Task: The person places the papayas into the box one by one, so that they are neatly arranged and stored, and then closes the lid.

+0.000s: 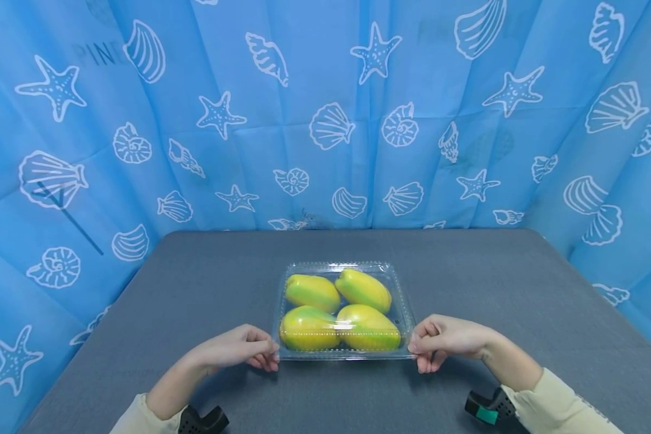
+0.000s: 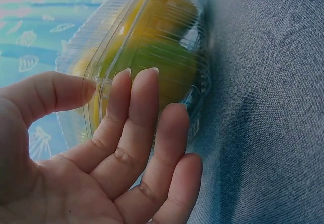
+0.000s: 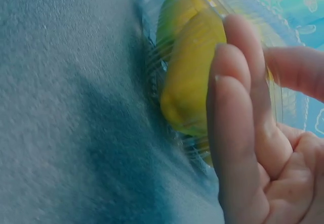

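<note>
A clear plastic clamshell box [image 1: 336,355] sits on the table with its lid down. Inside lie several yellow-green fruits [image 1: 309,327] that look like mangoes, in two rows. At the box's front left corner, my left hand [image 1: 246,348] pinches the rim between thumb and index finger. My right hand [image 1: 447,339] pinches the front right corner in the same way. The left wrist view shows the thumb and index fingertip meeting at the rim, the other fingers [image 2: 172,138] bent loosely. In the right wrist view, the fingers [image 3: 233,133] partly cover the box's edge.
The box rests on a grey cloth-covered table [image 1: 217,265]. A blue curtain [image 1: 314,78] with white shells and starfish hangs behind and along both sides. Black wrist devices [image 1: 203,420] show below both sleeves.
</note>
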{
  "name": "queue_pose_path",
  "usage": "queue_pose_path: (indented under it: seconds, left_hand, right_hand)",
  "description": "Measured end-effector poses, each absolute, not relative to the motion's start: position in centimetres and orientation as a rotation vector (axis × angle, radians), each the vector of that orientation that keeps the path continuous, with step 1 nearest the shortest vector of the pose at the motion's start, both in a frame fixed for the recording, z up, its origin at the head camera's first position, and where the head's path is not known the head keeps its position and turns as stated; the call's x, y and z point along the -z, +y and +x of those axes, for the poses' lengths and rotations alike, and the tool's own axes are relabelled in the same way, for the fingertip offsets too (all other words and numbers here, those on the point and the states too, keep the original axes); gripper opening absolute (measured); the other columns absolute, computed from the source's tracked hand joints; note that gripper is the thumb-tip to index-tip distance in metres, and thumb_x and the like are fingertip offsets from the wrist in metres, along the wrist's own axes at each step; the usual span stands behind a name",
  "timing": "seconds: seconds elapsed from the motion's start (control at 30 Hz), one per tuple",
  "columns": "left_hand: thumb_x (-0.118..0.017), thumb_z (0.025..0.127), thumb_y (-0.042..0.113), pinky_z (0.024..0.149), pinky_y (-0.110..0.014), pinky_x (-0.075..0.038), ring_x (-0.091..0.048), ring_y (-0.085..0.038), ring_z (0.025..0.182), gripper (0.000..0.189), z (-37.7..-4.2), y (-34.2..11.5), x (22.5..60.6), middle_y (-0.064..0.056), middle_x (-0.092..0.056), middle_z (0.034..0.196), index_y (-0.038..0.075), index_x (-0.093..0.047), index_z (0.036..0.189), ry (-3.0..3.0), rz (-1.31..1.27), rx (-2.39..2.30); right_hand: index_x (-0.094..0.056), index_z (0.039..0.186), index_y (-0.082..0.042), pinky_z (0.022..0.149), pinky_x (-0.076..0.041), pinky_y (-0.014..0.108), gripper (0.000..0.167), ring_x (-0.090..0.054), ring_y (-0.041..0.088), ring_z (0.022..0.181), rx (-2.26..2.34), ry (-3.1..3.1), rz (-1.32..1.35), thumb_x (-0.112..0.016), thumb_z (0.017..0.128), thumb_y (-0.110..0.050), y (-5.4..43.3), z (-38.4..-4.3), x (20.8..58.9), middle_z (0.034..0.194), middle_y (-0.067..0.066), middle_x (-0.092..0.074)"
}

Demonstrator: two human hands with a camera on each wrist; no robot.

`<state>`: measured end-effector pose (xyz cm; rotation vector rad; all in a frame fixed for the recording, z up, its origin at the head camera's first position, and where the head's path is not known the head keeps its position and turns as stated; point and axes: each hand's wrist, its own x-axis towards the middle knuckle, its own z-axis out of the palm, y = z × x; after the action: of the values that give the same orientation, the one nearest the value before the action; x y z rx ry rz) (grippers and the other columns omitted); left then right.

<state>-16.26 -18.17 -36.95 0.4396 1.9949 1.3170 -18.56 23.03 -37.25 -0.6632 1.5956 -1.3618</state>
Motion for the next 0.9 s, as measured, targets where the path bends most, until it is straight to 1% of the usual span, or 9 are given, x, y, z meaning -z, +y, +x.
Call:
queue_pose_path:
  seconds: [0.17,0.53,0.63,0.8,0.9]
  left_hand:
    - [-0.049,0.094,0.027,0.075,-0.025,-0.054,-0.064,-0.010,0.081,0.035,-16.20,-18.27,36.98,0.002,-0.070,0.084,-0.005,-0.064,0.097,1.982,0.449,-1.334]
    - [-0.048,0.095,0.024,0.077,-0.026,-0.055,-0.064,-0.008,0.080,0.030,-16.31,-18.30,37.35,0.005,-0.068,0.080,-0.002,-0.064,0.094,1.956,0.447,-1.371]
    - [-0.048,0.094,0.023,0.078,-0.025,-0.055,-0.064,-0.008,0.080,0.026,-16.37,-18.32,37.42,0.006,-0.067,0.079,0.001,-0.063,0.091,1.940,0.466,-1.384]
    - [-0.048,0.094,0.021,0.080,-0.026,-0.055,-0.063,-0.007,0.081,0.019,-16.44,-18.29,37.48,0.008,-0.066,0.079,0.010,-0.060,0.084,1.914,0.487,-1.408]
    - [-0.049,0.094,0.021,0.081,-0.027,-0.055,-0.064,-0.006,0.081,0.018,-16.41,-18.25,37.52,0.009,-0.066,0.079,0.012,-0.059,0.082,1.909,0.478,-1.419]
  right_hand:
    - [-0.063,0.087,-0.014,0.064,-0.056,0.015,0.019,-0.064,-0.003,0.071,1.359,1.622,-0.652,-0.047,0.097,-0.014,22.90,-18.53,37.21,0.076,-0.014,-0.070]
    - [-0.062,0.087,-0.011,0.065,-0.056,0.016,0.018,-0.064,-0.002,0.072,1.339,1.657,-0.645,-0.048,0.097,-0.015,22.86,-18.52,37.08,0.075,-0.013,-0.070]
    - [-0.062,0.087,-0.011,0.065,-0.056,0.016,0.017,-0.064,-0.002,0.071,1.335,1.656,-0.646,-0.048,0.097,-0.015,22.81,-18.51,37.05,0.075,-0.013,-0.070]
    - [-0.061,0.087,-0.011,0.065,-0.056,0.015,0.017,-0.064,-0.003,0.071,1.329,1.653,-0.645,-0.048,0.097,-0.015,22.79,-18.53,36.99,0.075,-0.013,-0.070]
    - [-0.061,0.088,-0.010,0.065,-0.056,0.015,0.017,-0.064,-0.002,0.071,1.326,1.654,-0.650,-0.048,0.097,-0.015,22.81,-18.56,36.97,0.075,-0.013,-0.070]
